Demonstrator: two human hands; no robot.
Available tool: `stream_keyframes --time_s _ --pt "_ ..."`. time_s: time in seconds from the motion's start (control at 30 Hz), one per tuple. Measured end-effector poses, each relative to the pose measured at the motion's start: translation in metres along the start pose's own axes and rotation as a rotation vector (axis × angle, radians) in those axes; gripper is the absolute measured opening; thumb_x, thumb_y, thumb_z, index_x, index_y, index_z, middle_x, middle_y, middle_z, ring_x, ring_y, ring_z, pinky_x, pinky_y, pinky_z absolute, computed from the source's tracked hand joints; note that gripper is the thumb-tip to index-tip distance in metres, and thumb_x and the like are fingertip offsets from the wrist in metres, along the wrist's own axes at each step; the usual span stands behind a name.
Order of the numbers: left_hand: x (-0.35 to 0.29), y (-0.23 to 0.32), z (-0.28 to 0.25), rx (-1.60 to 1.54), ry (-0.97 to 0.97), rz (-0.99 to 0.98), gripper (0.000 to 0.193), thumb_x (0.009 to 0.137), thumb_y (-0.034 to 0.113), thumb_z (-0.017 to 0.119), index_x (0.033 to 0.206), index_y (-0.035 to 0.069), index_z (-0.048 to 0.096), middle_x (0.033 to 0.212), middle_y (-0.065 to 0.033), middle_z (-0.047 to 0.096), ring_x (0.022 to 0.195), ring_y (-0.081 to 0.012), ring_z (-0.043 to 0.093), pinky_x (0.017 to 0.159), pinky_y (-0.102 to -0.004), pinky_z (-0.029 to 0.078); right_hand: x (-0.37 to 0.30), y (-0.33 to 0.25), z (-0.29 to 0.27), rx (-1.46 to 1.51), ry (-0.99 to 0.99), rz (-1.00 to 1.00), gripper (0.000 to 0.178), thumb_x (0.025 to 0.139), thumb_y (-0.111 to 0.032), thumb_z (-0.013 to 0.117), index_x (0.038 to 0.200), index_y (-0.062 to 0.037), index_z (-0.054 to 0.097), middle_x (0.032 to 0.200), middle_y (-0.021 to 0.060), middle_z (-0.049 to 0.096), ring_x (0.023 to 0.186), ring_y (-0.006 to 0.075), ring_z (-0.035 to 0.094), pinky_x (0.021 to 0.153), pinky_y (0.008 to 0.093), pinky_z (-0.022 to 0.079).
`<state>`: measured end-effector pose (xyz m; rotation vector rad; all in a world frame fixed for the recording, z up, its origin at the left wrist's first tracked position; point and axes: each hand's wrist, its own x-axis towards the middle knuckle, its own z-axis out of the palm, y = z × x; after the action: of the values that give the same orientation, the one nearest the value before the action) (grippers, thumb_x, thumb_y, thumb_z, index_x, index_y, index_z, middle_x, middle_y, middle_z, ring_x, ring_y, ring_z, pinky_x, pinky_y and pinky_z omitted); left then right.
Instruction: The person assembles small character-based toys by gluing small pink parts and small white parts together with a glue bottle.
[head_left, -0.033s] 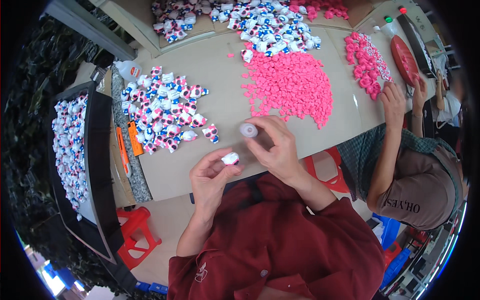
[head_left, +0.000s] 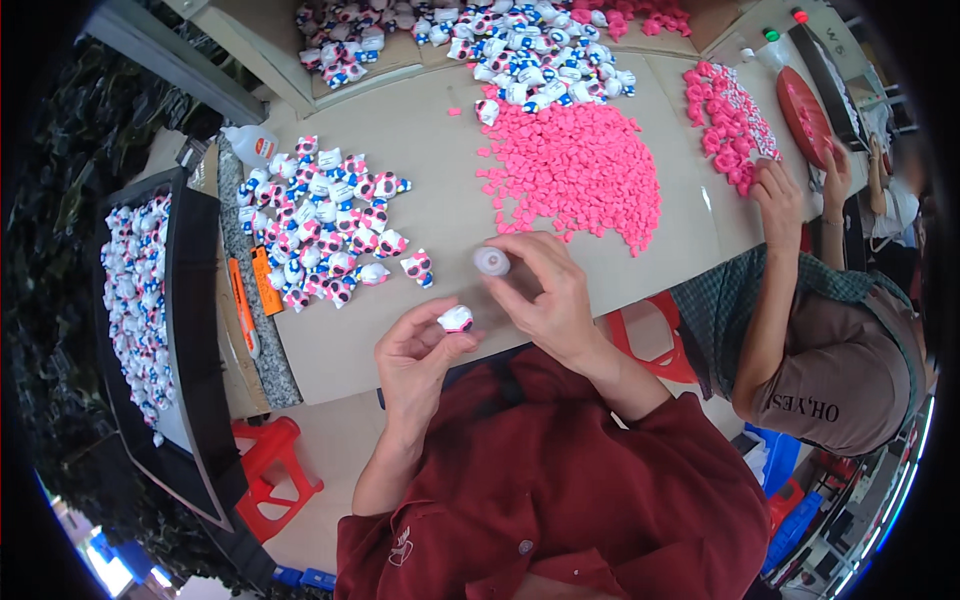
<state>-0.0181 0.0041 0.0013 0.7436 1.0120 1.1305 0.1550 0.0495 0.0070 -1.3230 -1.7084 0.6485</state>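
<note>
A broad, matte beige desk (head_left: 400, 330) fills the middle of the frame, its edges bowed by the lens. At the left edge a dark flat tray (head_left: 190, 330) carries rows of small white figurines. Right of centre, in the upper half, lies a dense heap of tiny bright pink pieces (head_left: 575, 175), rough-edged and granular. To its left, a loose pile of glossy white figurines with pink and blue markings (head_left: 330, 225) spreads over the desk. At the upper right a co-worker's hand (head_left: 778, 200) rests by a smaller pink pile (head_left: 725, 120). A flat orange tool (head_left: 240, 305) lies along the desk's left edge. The person's right hand (head_left: 545, 295), near the centre, grips a small round-capped white bottle (head_left: 491, 261) between its fingers. Just below and left, the left hand (head_left: 420, 350) pinches one small white and pink figurine (head_left: 456, 319) in its fingertips, above the desk's near edge.
</note>
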Motion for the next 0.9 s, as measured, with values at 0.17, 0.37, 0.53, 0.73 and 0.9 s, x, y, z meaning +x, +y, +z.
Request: stream_keyframes --time_s 0.17,0.37,0.53,0.73,0.9 --pt "-0.006 0.007 0.002 -0.022 0.026 -0.077 0.036 0.082 -0.008 0.063 0.117 -0.005 0.054 0.094 -0.0127 0.065 0.082 -0.0214 0.067 0.074 -0.0293 0.056 0.002 -0.004 -0.039 0.006 0.084 0.088 0.028 0.073 -0.005 0.072 0.099 -0.0010 0.063 0.087 0.0091 0.063 0.081 0.0215 0.059 0.071 0.0303 0.046" --pt "0.001 0.006 0.016 -0.017 -0.103 -0.111 0.034 0.083 -0.008 0.061 0.117 -0.005 0.054 0.095 -0.0128 0.065 0.084 -0.0211 0.066 0.074 -0.0289 0.056 -0.001 0.019 -0.062 -0.254 0.005 0.125 0.016 0.073 -0.003 0.070 0.089 -0.0029 0.067 0.082 0.0088 0.063 0.076 0.0242 0.058 0.069 0.0334 0.046" --pt "0.003 0.005 0.018 -0.008 -0.097 -0.131 0.034 0.083 -0.008 0.061 0.117 -0.005 0.054 0.094 -0.0124 0.065 0.084 -0.0201 0.066 0.075 -0.0280 0.056 0.007 0.022 -0.049 -0.314 -0.002 0.027 0.015 0.073 -0.003 0.070 0.088 -0.0029 0.068 0.082 0.0075 0.061 0.079 0.0241 0.058 0.070 0.0334 0.046" --pt "0.004 0.004 0.019 -0.018 -0.096 -0.137 0.034 0.084 -0.006 0.061 0.117 -0.004 0.054 0.094 -0.0116 0.065 0.084 -0.0182 0.066 0.075 -0.0274 0.055 0.007 0.016 -0.051 -0.280 -0.063 0.029 0.013 0.072 -0.002 0.069 0.084 -0.0026 0.066 0.082 0.0074 0.061 0.079 0.0244 0.057 0.070 0.0341 0.046" --pt "0.003 0.005 0.020 -0.013 -0.087 -0.128 0.034 0.084 -0.005 0.062 0.117 -0.003 0.054 0.092 -0.0110 0.066 0.084 -0.0173 0.066 0.075 -0.0267 0.055 0.003 0.008 -0.056 -0.282 -0.183 0.142 0.012 0.072 -0.001 0.069 0.083 -0.0015 0.066 0.075 0.0070 0.061 0.072 0.0219 0.057 0.066 0.0324 0.046"
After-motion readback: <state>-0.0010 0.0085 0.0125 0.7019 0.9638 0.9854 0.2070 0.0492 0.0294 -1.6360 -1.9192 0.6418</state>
